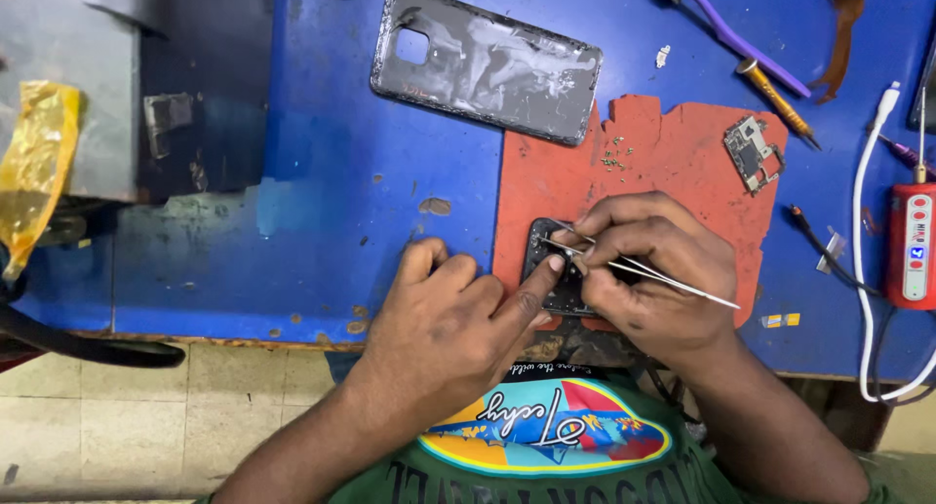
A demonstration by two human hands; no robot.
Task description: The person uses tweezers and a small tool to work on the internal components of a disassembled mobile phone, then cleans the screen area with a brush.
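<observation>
Left hand (444, 314): we press a fingertip on the board (552, 270)
Right hand (648, 270): we pinch tweezers (634, 268)
Risk: a slip could flick the part among the screws (612, 156)

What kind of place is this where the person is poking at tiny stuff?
Probably a phone repair bench. A grey phone back cover lies on the worn blue table, a small green circuit board sits on the red work mat, and the right hand holds thin metal tweezers.

A phone repair workshop: a scuffed blue table (322, 173) carries a detached phone back cover (485, 63), a small circuit board (752, 151), loose screws (614, 156), a screwdriver (777, 101) and a red work mat (643, 168).
</observation>
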